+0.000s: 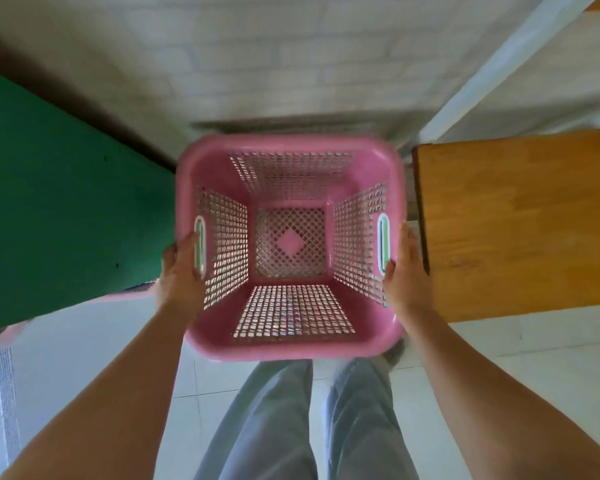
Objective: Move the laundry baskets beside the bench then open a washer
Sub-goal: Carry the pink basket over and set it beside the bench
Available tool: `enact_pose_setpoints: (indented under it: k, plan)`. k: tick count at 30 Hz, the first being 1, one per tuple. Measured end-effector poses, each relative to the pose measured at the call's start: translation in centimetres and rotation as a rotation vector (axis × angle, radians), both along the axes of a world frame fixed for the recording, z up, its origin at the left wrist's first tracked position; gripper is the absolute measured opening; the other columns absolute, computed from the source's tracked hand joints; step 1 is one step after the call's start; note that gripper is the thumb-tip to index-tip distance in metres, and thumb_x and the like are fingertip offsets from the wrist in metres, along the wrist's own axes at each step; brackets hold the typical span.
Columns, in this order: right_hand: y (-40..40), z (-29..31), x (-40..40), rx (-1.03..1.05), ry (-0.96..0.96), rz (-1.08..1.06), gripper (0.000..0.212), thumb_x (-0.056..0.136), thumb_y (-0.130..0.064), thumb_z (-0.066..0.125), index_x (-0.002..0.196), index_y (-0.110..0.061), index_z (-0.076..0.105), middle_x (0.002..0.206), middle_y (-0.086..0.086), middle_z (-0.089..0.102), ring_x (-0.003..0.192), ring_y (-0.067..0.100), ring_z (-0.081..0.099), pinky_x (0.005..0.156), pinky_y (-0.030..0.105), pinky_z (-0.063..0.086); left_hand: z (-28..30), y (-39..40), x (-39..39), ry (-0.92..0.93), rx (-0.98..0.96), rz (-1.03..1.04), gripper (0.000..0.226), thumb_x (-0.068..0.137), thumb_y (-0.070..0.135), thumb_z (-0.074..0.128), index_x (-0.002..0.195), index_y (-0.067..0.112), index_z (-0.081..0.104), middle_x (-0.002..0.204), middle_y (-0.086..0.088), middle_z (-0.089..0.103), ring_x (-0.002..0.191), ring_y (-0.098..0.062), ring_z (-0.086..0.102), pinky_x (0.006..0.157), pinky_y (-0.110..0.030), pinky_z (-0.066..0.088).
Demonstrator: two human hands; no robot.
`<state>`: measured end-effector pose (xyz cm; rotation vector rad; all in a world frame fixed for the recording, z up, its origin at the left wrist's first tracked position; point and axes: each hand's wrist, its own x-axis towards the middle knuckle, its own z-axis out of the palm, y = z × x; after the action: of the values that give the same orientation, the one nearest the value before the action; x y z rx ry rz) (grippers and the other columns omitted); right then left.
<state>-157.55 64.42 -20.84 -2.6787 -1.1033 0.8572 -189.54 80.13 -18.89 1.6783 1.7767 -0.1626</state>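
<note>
While both hands carry it, the pink laundry basket (pixel 290 247) sits centre of view, empty, seen straight down into its lattice floor. Left hand (pixel 180 271) is pressed flat against the outside of the left wall by the green-edged handle slot (pixel 199 247), fingers together; thumb not clearly seen. Right hand (pixel 404 271) does the same on the right wall beside the other handle slot (pixel 383 242), fingers together and extended. Neither hand hooks through a slot, so the basket looks squeezed between the palms; probably fine for an empty, light tub, less secure if tilted. Whether its base touches the floor cannot be told; motion blur on the rim suggests it is mid-move.

The basket lies between a green surface (pixel 66 202) on the left and a wooden bench (pixel 520 223) on the right, its right rim just beside the bench's near-left corner. That gap by the white brick wall (pixel 257 57) on the far side looks like the intended parking spot. A second pink rim (pixel 0 337) shows at the near left edge, mostly out of view, likely another basket. No washer in view, so that step looks not yet done.

No brand, label or readable writing anywhere.
</note>
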Motion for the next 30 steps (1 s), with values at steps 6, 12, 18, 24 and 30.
enact_pose_setpoints:
  k: [6, 12, 18, 24, 30]
  plan:
    - [0.1, 0.8, -1.0, -0.045, -0.101, 0.104, 0.079, 0.097, -0.026, 0.048, 0.155, -0.017, -0.006, 0.162, 0.014, 0.007, 0.129, 0.034, 0.049, 0.093, 0.041, 0.053, 0.1, 0.3, 1.0, 0.120, -0.087, -0.080, 0.090, 0.082, 0.001, 0.053, 0.150, 0.040, 0.009, 0.153, -0.017, 0.015, 0.109, -0.051, 0.053, 0.086, -0.059, 0.052]
    - [-1.4, 4.7, -0.4, -0.095, -0.141, 0.143, 0.066, 0.100, -0.032, 0.038, 0.155, -0.014, 0.006, 0.162, 0.013, 0.013, 0.148, 0.030, 0.018, 0.115, 0.047, 0.030, 3.8, -0.9, 3.9, 0.199, 0.019, -0.230, 0.075, 0.092, 0.020, 0.053, 0.152, 0.024, 0.008, 0.158, -0.011, 0.019, 0.135, -0.044, 0.033, 0.107, -0.059, 0.036]
    - [-6.4, 10.5, 2.2, -0.085, -0.163, 0.114, 0.060, 0.103, -0.037, 0.028, 0.155, -0.018, 0.005, 0.162, 0.011, 0.008, 0.149, 0.031, 0.012, 0.120, 0.045, 0.020, 9.3, -4.2, 8.5, 0.197, 0.069, -0.449, 0.063, 0.096, 0.028, 0.047, 0.150, 0.011, 0.020, 0.159, -0.016, 0.017, 0.148, -0.036, 0.013, 0.120, -0.051, 0.012]
    - [-14.9, 16.7, 6.6, -0.068, -0.163, 0.015, 0.060, 0.103, -0.038, 0.028, 0.155, -0.018, 0.005, 0.163, 0.010, 0.009, 0.149, 0.028, 0.011, 0.120, 0.044, 0.018, 15.9, -9.9, 15.5, 0.141, 0.109, -0.649, 0.060, 0.100, 0.029, 0.040, 0.152, 0.011, 0.017, 0.160, -0.014, 0.015, 0.147, -0.034, 0.018, 0.121, -0.046, 0.012]
    - [-25.7, 21.4, 12.1, -0.036, -0.188, -0.165, 0.059, 0.102, -0.037, 0.029, 0.154, -0.015, 0.010, 0.162, 0.009, 0.013, 0.149, 0.026, 0.014, 0.120, 0.043, 0.017, 20.0, -16.6, 24.4, 0.053, 0.145, -0.794, 0.057, 0.100, 0.028, 0.038, 0.150, 0.008, 0.021, 0.158, -0.016, 0.021, 0.147, -0.032, 0.019, 0.121, -0.048, 0.014]
